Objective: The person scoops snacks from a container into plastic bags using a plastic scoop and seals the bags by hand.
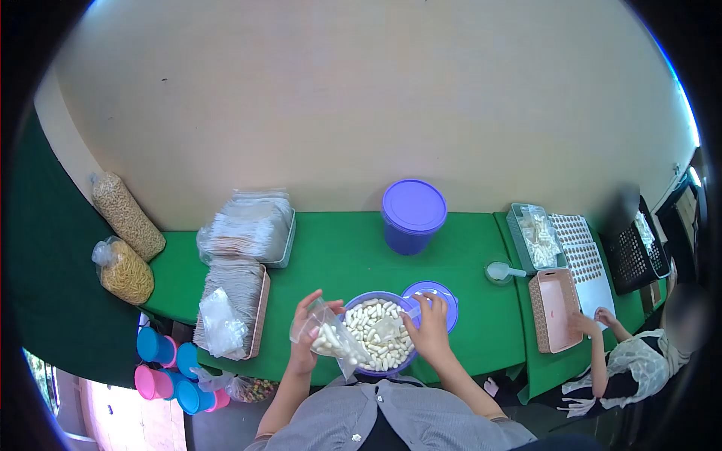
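Observation:
My left hand point(307, 331) grips a clear plastic bag point(335, 344) partly filled with white, capsule-shaped pieces. The bag is tilted, beside and partly over the near left rim of a purple tub point(406, 366). More of the white pieces point(367, 323) fill this tub. In my right hand point(429, 327) is the handle of a clear scoop point(388, 328), its bowl among the pieces. Partly behind the tub and my right hand lies a round purple lid point(444, 295).
A lidded purple bucket point(414, 214) stands by the wall. At left, baskets point(259, 323) hold stacked packets, near bulging bags point(124, 270). At right are a small scoop in a bowl point(498, 272), a pink basket point(553, 308), a sticker sheet point(579, 252) and a seated co-worker point(647, 361).

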The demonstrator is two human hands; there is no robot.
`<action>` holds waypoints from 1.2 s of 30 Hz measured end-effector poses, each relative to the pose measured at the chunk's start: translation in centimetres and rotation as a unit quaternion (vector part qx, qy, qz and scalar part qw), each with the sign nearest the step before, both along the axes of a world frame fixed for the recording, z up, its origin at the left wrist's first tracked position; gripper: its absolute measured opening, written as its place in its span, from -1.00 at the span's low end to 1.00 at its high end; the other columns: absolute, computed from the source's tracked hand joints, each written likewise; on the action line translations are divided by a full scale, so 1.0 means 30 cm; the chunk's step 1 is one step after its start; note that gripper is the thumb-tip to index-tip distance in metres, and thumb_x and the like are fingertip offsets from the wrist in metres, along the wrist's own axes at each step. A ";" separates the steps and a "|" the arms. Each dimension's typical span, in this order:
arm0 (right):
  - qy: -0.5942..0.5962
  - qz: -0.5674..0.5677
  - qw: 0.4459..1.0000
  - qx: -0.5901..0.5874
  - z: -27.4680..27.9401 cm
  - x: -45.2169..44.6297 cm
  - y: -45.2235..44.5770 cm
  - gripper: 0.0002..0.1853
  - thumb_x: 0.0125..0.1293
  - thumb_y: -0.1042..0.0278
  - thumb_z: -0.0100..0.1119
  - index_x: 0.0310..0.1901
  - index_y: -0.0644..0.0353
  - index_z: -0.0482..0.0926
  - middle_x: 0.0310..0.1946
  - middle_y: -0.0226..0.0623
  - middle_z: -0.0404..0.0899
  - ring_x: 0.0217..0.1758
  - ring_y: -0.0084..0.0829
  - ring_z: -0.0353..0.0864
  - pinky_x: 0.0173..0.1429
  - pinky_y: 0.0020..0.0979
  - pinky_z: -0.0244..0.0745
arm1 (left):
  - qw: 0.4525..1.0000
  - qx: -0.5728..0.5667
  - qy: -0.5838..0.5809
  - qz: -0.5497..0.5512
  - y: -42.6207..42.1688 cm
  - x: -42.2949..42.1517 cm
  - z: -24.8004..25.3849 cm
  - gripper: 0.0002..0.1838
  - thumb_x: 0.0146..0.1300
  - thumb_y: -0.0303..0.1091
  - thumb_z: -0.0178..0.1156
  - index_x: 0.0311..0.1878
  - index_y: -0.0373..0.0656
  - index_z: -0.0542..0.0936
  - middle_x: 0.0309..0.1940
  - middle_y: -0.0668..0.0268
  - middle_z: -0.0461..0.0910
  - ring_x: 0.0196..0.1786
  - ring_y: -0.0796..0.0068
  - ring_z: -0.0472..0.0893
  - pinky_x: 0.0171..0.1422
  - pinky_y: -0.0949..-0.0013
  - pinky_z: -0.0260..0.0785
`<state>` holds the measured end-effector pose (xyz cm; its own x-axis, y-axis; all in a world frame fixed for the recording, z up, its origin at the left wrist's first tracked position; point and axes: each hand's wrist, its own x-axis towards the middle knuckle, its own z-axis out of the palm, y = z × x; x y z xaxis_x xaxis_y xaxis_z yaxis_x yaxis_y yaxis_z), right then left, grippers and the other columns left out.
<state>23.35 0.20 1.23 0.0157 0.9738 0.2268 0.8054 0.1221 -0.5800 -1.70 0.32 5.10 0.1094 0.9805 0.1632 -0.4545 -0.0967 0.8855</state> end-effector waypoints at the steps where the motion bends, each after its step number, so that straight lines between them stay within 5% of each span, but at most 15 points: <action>1: -0.010 0.027 1.000 -0.003 0.038 -0.011 -0.003 -0.50 0.27 0.22 0.27 0.17 0.29 0.41 0.24 0.02 0.32 0.32 -0.20 0.32 0.24 -0.22 0.33 | 1.000 0.002 0.000 0.000 -0.003 0.004 -0.001 -0.13 0.09 0.00 0.20 0.38 -0.24 0.11 0.07 -0.06 0.50 0.19 0.13 0.49 0.29 0.13 0.33; 2: -0.010 0.025 1.000 -0.002 0.061 -0.023 -0.007 -0.50 0.27 0.22 0.27 0.17 0.29 0.41 0.24 0.02 0.32 0.32 -0.20 0.32 0.24 -0.22 0.33 | 1.000 0.010 0.014 0.001 -0.008 0.011 -0.004 -0.13 0.09 -0.01 0.20 0.37 -0.24 0.11 0.08 -0.07 0.50 0.18 0.13 0.49 0.29 0.13 0.33; 3: 0.204 0.162 0.956 -0.135 0.079 -0.036 -0.013 -0.48 0.26 0.25 0.29 0.19 0.28 0.40 0.24 -0.08 0.35 0.28 -0.26 0.35 0.25 -0.25 0.33 | 0.999 0.018 0.029 0.001 -0.014 0.020 -0.003 -0.14 0.08 -0.01 0.20 0.37 -0.25 0.11 0.09 -0.07 0.49 0.18 0.13 0.49 0.30 0.13 0.33; 4: 0.402 0.287 0.832 -0.253 0.095 -0.052 -0.017 -0.45 0.24 0.28 0.30 0.22 0.26 0.39 0.24 -0.19 0.37 0.24 -0.33 0.39 0.25 -0.27 0.33 | 0.999 0.021 0.028 -0.004 -0.022 0.029 0.002 -0.14 0.08 -0.01 0.20 0.37 -0.25 0.11 0.09 -0.07 0.49 0.18 0.13 0.49 0.30 0.13 0.33; 7: 0.421 0.355 0.771 -0.321 0.100 -0.115 -0.073 -0.41 0.23 0.25 0.35 0.24 0.29 0.38 0.15 -0.24 0.45 0.17 -0.38 0.44 0.26 -0.30 0.33 | 0.999 0.026 0.017 -0.021 -0.041 0.058 0.018 -0.14 0.08 -0.01 0.21 0.36 -0.25 0.12 0.09 -0.08 0.48 0.18 0.13 0.49 0.30 0.13 0.33; 10: 0.369 0.334 0.819 -0.287 0.133 -0.132 -0.093 -0.38 0.20 0.20 0.39 0.20 0.37 0.39 -0.03 -0.21 0.57 0.07 -0.49 0.48 0.17 -0.41 0.37 | 0.997 0.053 -0.022 -0.056 -0.053 0.088 0.012 -0.15 0.11 0.01 0.19 0.35 -0.26 0.12 0.11 -0.08 0.47 0.20 0.12 0.48 0.31 0.15 0.32; 13: 0.433 0.264 0.837 -0.203 0.083 -0.129 -0.125 -0.44 0.26 0.27 0.33 0.21 0.35 0.38 0.05 -0.24 0.53 0.06 -0.52 0.48 0.16 -0.42 0.37 | 0.997 0.001 -0.059 -0.045 -0.054 0.116 0.026 -0.10 0.08 0.02 0.30 0.35 -0.28 0.13 0.10 -0.04 0.49 0.23 0.15 0.46 0.30 0.17 0.33; 15: 0.517 0.236 0.810 -0.143 0.038 -0.120 -0.148 -0.43 0.28 0.28 0.30 0.24 0.34 0.34 0.10 -0.23 0.50 0.09 -0.50 0.49 0.17 -0.40 0.38 | 0.997 0.044 0.051 -0.036 -0.040 0.127 -0.021 -0.16 0.12 -0.07 0.38 0.32 -0.32 0.20 0.07 0.03 0.52 0.21 0.25 0.47 0.25 0.24 0.35; 17: 0.476 0.198 0.849 -0.114 0.061 -0.098 -0.176 -0.41 0.29 0.28 0.28 0.27 0.33 0.31 0.09 -0.18 0.51 0.13 -0.47 0.51 0.20 -0.38 0.40 | 0.991 -0.003 0.089 -0.096 -0.046 0.121 -0.069 -0.25 0.15 -0.14 0.38 0.27 -0.34 0.27 0.05 0.07 0.53 0.17 0.30 0.50 0.22 0.29 0.37; 19: 0.373 0.165 0.896 -0.177 0.130 -0.086 -0.214 -0.40 0.30 0.36 0.25 0.32 0.28 0.24 0.12 -0.17 0.50 0.19 -0.44 0.47 0.28 -0.36 0.39 | 0.979 -0.048 0.136 -0.147 -0.042 0.127 -0.059 -0.33 0.18 -0.21 0.39 0.23 -0.36 0.34 0.04 0.11 0.54 0.12 0.36 0.53 0.18 0.33 0.40; 21: 0.379 0.154 0.892 -0.192 0.184 -0.073 -0.265 -0.38 0.32 0.35 0.23 0.33 0.29 0.19 0.01 -0.11 0.56 0.08 -0.41 0.56 0.16 -0.36 0.49 | 0.982 -0.022 0.119 -0.148 -0.047 0.142 -0.032 -0.56 0.31 -0.27 0.25 0.13 -0.36 0.45 -0.02 0.18 0.58 0.01 0.44 0.59 0.09 0.41 0.42; 25: 0.425 0.099 0.855 -0.282 0.153 -0.112 -0.349 -0.38 0.31 0.28 0.25 0.31 0.28 0.22 -0.20 -0.12 0.63 -0.08 -0.36 0.64 0.04 -0.36 0.54 | 0.992 -0.049 0.023 -0.116 -0.063 0.133 -0.041 -0.63 0.35 -0.26 0.21 0.05 -0.36 0.50 -0.10 0.20 0.62 -0.08 0.47 0.61 0.05 0.42 0.44; 27: 0.329 0.117 0.912 -0.217 0.102 -0.151 -0.385 -0.42 0.31 0.28 0.25 0.29 0.25 0.27 -0.12 -0.15 0.62 0.01 -0.37 0.60 0.11 -0.32 0.49 | 0.986 -0.053 0.002 -0.160 -0.034 0.074 -0.031 -0.67 0.38 -0.26 0.16 0.03 -0.36 0.51 -0.20 0.21 0.64 -0.12 0.47 0.61 0.02 0.45 0.44; 33: 0.430 -0.045 0.901 0.023 0.156 -0.361 -0.513 -0.58 0.25 0.30 0.31 0.12 0.19 0.49 0.10 -0.23 0.51 0.13 -0.46 0.50 0.12 -0.39 0.45 | 0.958 0.107 0.173 -0.202 -0.130 -0.075 0.031 -0.91 0.20 -0.49 0.30 -0.29 -0.34 0.66 -0.38 0.30 0.62 -0.26 0.52 0.59 -0.08 0.48 0.42; 36: 0.401 -0.098 0.907 0.079 0.147 -0.464 -0.579 -0.76 0.26 0.36 0.30 -0.07 0.23 0.61 -0.12 -0.31 0.60 -0.04 -0.51 0.56 0.04 -0.46 0.45 | 0.948 0.021 0.188 -0.257 -0.183 -0.158 0.004 -0.88 0.06 -0.55 0.41 -0.33 -0.33 0.66 -0.42 0.31 0.63 -0.35 0.56 0.59 -0.16 0.53 0.43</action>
